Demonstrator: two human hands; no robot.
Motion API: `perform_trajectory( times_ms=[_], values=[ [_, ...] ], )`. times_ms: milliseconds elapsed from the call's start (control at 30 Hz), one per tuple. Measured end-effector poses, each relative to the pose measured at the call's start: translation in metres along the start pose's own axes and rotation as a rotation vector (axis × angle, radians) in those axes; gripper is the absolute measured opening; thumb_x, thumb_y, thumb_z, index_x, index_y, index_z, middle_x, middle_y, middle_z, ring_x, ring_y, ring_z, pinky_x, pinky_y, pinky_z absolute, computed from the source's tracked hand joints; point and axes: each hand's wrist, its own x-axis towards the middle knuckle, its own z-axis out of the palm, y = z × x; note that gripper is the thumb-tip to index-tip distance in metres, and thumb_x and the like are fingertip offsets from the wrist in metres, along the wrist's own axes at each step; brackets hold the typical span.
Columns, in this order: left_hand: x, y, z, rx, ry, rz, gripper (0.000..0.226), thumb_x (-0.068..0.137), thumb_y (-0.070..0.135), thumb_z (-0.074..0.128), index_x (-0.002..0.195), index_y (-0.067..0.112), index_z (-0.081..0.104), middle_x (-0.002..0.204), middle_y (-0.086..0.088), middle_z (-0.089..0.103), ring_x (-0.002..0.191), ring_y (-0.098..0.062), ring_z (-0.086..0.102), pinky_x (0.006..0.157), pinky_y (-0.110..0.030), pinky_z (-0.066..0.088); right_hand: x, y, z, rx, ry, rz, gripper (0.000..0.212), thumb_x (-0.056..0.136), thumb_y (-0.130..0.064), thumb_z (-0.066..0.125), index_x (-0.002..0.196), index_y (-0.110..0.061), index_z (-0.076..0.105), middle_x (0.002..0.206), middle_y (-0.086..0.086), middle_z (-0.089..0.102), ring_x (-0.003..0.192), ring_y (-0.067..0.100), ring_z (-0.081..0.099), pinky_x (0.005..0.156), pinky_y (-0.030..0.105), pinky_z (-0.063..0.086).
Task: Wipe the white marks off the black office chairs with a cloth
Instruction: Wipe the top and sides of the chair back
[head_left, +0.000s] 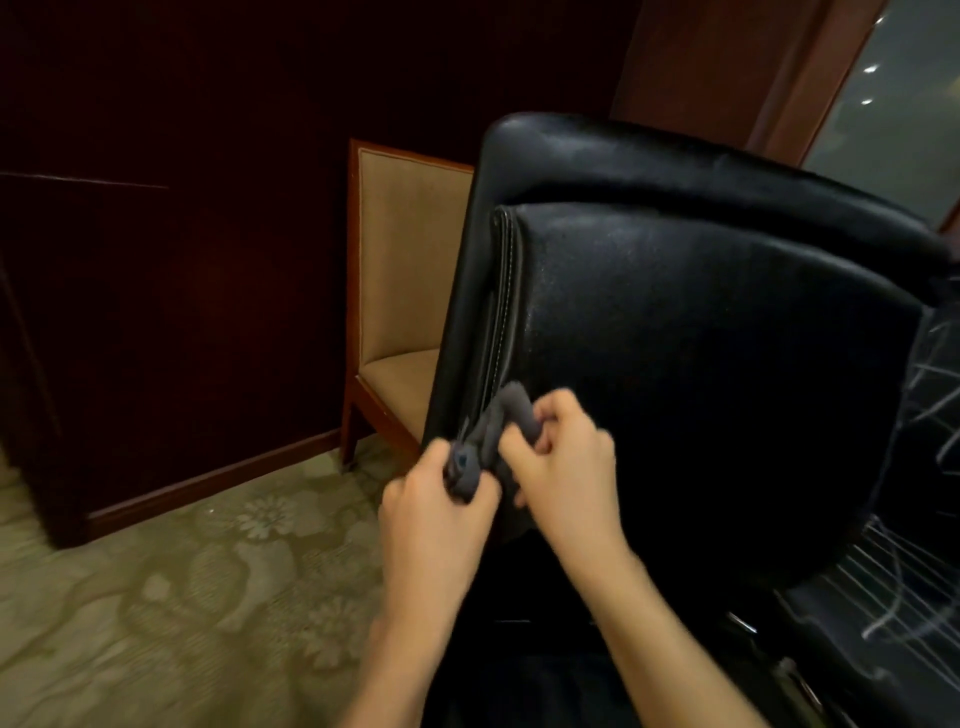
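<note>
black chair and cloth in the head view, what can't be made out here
Head view:
- Black office chair: base and lower seat cut off by the bottom edge.
- White marks: cut off by the right edge.
- Grey cloth: bunched between left hand and right hand, motion-blurred.

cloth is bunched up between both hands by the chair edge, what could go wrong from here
1. The grey cloth is wadded between the left hand and right hand, so little flat surface would meet the black office chair; wiping may be patchy.
2. The white marks sit far to the right, away from the cloth, and could be missed.
</note>
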Motion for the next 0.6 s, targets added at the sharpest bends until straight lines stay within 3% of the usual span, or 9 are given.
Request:
perform_trajectory(
  times_ms=[100, 167, 300, 400, 500, 600],
  values=[
    [-0.034, -0.021, 0.003, 0.023, 0.010, -0.056, 0.018, 0.080, 0.024, 0.070, 0.073, 0.022, 0.053, 0.061, 0.007, 0.059, 0.062, -0.009, 0.060, 0.058, -0.032, 0.047, -0.034, 0.015, 0.006, 0.010, -0.091, 0.052, 0.016, 0.082, -0.035, 0.065, 0.082, -0.033, 0.049, 0.062, -0.001, 0.061, 0.053, 0.012, 0.063, 0.057, 0.045, 0.056],
    [-0.043, -0.026, 0.004, 0.021, 0.016, -0.071, 0.022, 0.081, 0.019, 0.073, 0.072, 0.023, 0.053, 0.058, 0.008, 0.057, 0.059, -0.008, 0.058, 0.053, -0.028, 0.045, -0.040, 0.017, 0.005, 0.001, -0.128, 0.057, 0.017, 0.083, -0.033, 0.067, 0.083, -0.033, 0.050, 0.063, -0.002, 0.062, 0.052, 0.009, 0.063, 0.057, 0.045, 0.057],
    [-0.031, -0.011, 0.003, -0.062, 0.120, 0.014, 0.022, 0.082, 0.019, 0.071, 0.071, 0.019, 0.052, 0.057, 0.007, 0.055, 0.056, -0.011, 0.056, 0.054, -0.030, 0.041, -0.023, 0.002, -0.009, 0.004, -0.021, -0.052, 0.022, 0.070, -0.047, 0.060, 0.080, -0.028, 0.052, 0.057, -0.004, 0.059, 0.050, 0.015, 0.063, 0.054, 0.046, 0.054],
    [-0.001, 0.020, -0.005, -0.147, 0.171, 0.099, 0.027, 0.086, 0.021, 0.069, 0.069, 0.015, 0.048, 0.054, 0.007, 0.049, 0.053, -0.010, 0.050, 0.053, -0.022, 0.031, 0.004, -0.026, -0.025, 0.046, 0.101, -0.125, 0.018, 0.082, -0.027, 0.070, 0.077, -0.023, 0.053, 0.057, -0.001, 0.057, 0.046, 0.011, 0.062, 0.050, 0.033, 0.050],
    [0.019, 0.033, -0.012, -0.117, 0.120, 0.131, 0.032, 0.083, 0.018, 0.068, 0.064, 0.017, 0.042, 0.051, 0.004, 0.045, 0.050, -0.013, 0.045, 0.054, -0.030, 0.032, 0.015, -0.041, -0.027, 0.017, 0.082, -0.141, 0.014, 0.087, -0.020, 0.068, 0.083, -0.019, 0.055, 0.060, 0.000, 0.060, 0.044, 0.007, 0.062, 0.050, 0.024, 0.047],
    [-0.002, 0.007, -0.012, -0.169, 0.050, 0.077, 0.024, 0.081, 0.021, 0.067, 0.069, 0.015, 0.048, 0.056, 0.004, 0.051, 0.057, -0.020, 0.053, 0.057, -0.035, 0.041, -0.014, -0.021, -0.010, 0.008, 0.077, -0.115, 0.014, 0.081, -0.029, 0.066, 0.084, -0.025, 0.053, 0.059, -0.004, 0.059, 0.049, 0.010, 0.063, 0.052, 0.034, 0.053]
  ],
)
